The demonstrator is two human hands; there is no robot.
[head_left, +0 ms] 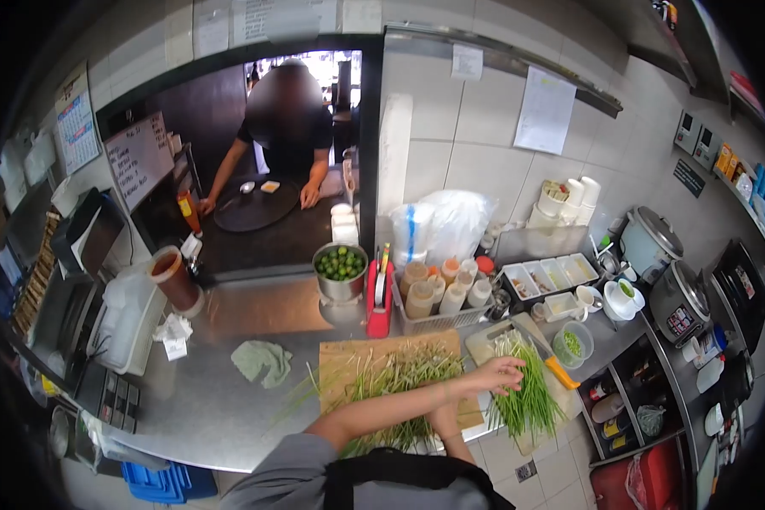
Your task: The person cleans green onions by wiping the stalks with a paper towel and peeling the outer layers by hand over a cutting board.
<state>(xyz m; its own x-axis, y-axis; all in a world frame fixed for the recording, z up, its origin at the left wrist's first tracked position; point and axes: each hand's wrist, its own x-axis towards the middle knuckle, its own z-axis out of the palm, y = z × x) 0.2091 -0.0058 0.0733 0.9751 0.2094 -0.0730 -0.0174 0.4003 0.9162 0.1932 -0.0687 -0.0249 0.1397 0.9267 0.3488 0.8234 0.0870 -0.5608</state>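
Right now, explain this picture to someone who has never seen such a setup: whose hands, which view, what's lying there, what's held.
There is no machine: these are a person's bare hands, seen by a camera on their head looking forward and down.

On the metal counter lie a brown board with loose stalks, a pale board with a green bunch, and a crumpled cloth. The left hand crosses over to the green bunch; the right hand is by the loose stalks, partly hidden beneath the left forearm. Whether either grips anything is unclear.

Another person stands beyond the opening.
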